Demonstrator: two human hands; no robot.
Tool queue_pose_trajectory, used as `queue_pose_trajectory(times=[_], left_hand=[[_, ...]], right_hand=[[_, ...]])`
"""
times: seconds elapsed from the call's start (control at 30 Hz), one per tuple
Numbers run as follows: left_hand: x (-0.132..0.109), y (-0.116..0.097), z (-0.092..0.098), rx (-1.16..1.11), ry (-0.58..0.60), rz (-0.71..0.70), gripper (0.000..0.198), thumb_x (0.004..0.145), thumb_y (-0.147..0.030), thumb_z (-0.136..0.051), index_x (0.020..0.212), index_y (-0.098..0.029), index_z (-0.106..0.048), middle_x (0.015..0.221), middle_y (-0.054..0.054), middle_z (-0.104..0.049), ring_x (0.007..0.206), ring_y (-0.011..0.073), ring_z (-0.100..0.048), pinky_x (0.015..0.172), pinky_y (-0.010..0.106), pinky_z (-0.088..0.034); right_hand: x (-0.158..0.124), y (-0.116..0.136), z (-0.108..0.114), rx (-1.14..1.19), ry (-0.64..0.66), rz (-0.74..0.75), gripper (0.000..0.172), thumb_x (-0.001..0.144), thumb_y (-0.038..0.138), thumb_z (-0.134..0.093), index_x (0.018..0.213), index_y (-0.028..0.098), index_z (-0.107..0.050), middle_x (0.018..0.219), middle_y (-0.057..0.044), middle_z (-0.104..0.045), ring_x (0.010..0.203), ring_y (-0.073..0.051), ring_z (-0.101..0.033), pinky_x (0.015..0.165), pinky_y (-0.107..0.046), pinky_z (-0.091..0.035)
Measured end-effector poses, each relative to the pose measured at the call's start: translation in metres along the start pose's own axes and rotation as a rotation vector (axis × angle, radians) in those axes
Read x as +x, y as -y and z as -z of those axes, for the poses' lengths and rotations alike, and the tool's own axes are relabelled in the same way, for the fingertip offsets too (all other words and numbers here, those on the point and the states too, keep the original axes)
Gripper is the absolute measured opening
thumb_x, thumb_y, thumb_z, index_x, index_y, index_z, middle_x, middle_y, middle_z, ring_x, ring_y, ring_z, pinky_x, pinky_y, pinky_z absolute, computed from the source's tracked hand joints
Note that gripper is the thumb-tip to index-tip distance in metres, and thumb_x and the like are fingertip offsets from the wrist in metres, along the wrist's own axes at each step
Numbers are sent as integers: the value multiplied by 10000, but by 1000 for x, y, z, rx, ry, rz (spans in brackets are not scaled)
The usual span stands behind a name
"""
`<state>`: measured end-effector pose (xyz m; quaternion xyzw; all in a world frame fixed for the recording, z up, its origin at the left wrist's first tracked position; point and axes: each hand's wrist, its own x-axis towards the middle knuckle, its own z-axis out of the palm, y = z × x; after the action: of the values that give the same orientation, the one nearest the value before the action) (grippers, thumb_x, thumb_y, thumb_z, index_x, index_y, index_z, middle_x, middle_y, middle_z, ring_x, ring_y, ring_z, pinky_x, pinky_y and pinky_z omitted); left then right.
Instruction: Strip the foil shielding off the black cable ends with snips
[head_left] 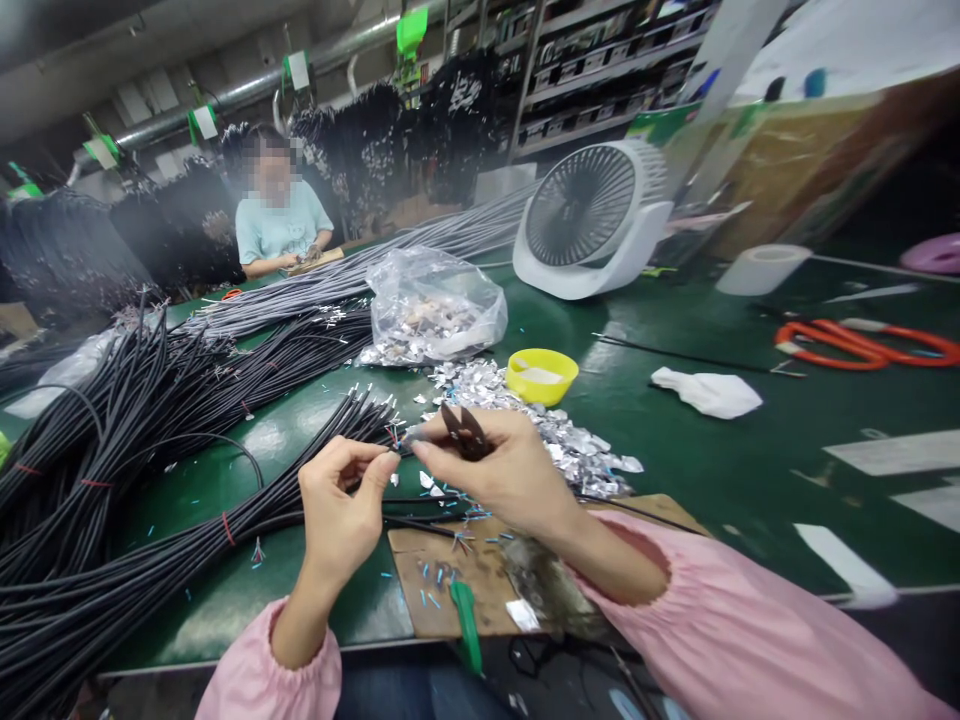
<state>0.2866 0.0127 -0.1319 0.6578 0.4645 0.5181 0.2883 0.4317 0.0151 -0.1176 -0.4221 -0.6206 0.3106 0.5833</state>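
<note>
My left hand (349, 500) pinches the end of a black cable whose thin coloured wires (396, 438) stick out between the hands. Close beside it on the right, my right hand (499, 465) has thumb and forefinger together at a small shiny piece (414, 436) by the wire ends. Dark pointed snips (466, 434) lie across the fingers of the same hand. A bundle of black cables (300, 480) runs behind my left hand. Silvery foil scraps (566, 440) are heaped behind my right hand. Below the hands is a brown board (420, 605) with small blue bits on it.
A clear bag of foil pieces (439, 315), a yellow bowl (542, 376) and a white fan (592, 220) stand further back. More black cables (97, 480) fill the left. Orange-handled scissors (840, 345) and white tissue (709, 392) lie right. A person (281, 225) sits across the table.
</note>
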Motion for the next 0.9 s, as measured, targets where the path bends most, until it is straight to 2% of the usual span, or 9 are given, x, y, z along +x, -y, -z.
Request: queue_pose_trajectory(times=[0.1, 0.23, 0.3, 0.4, 0.6, 0.67, 0.77, 0.83, 0.9], left_hand=[[-1, 1, -1, -4, -9, 13, 159, 787, -279, -605, 695, -162, -659, 627, 5, -595, 555, 107, -554, 495, 190, -421], [-1, 1, -2, 9, -16, -6, 146, 776, -277, -618, 693, -164, -659, 629, 5, -588, 556, 109, -553, 492, 193, -425], [-1, 2, -3, 10, -22, -34, 130, 762, -274, -633, 695, -166, -660, 638, 5, -589, 573, 114, -557, 505, 198, -435], [-2, 4, -6, 16, -46, -58, 122, 741, -263, -653, 675, -162, -639, 629, 0, -579, 573, 114, -551, 511, 200, -443], [-2, 5, -15, -2, -98, -15, 121, 733, -254, -652, 666, -160, -616, 619, -6, -586, 561, 109, -561, 513, 203, -450], [0, 5, -15, -51, -88, 35, 130, 728, -263, -657, 665, -159, -613, 615, -6, -592, 548, 108, -560, 499, 204, -442], [7, 5, -12, -106, -86, 117, 164, 779, -294, -614, 665, -178, -589, 519, -38, -519, 452, 82, -483, 432, 196, -377], [12, 5, -10, -104, -55, 137, 208, 836, -324, -547, 683, -193, -602, 493, -44, -497, 431, 75, -456, 422, 194, -359], [14, 6, -9, -86, 14, 146, 236, 826, -324, -565, 644, -189, -629, 496, -29, -529, 456, 80, -480, 443, 197, -371]], right_hand=[[-1, 2, -1, -84, 31, 107, 175, 657, 203, -548, 499, 149, -600, 444, 29, -444, 427, -73, -356, 410, -212, -289], [0, 1, 0, -112, -63, 42, 178, 677, 254, -556, 551, 148, -624, 462, 14, -485, 439, -92, -394, 404, -218, -298], [0, 0, 0, -129, -46, 38, 207, 688, 267, -554, 523, 153, -601, 449, 18, -466, 437, -93, -386, 409, -223, -297], [-1, -1, -1, -161, -3, 113, 266, 715, 240, -520, 461, 163, -541, 439, 20, -455, 433, -87, -369, 419, -227, -292], [-2, -6, -3, -252, -53, 184, 156, 683, 181, -505, 612, 158, -641, 505, 5, -547, 428, -92, -425, 441, -230, -331], [0, -6, -2, -233, -43, 165, 134, 651, 159, -511, 553, 161, -604, 487, 14, -512, 435, -87, -409, 450, -228, -320], [2, -5, -1, -183, -21, 87, 140, 616, 131, -522, 481, 166, -517, 459, 29, -440, 448, -80, -365, 451, -224, -293], [4, -4, 2, -160, -50, 35, 132, 652, 158, -524, 521, 163, -517, 483, 23, -440, 462, -82, -364, 447, -222, -288], [7, -5, 7, -146, -108, 0, 171, 731, 215, -494, 572, 158, -518, 518, 9, -445, 479, -86, -368, 453, -225, -290]])
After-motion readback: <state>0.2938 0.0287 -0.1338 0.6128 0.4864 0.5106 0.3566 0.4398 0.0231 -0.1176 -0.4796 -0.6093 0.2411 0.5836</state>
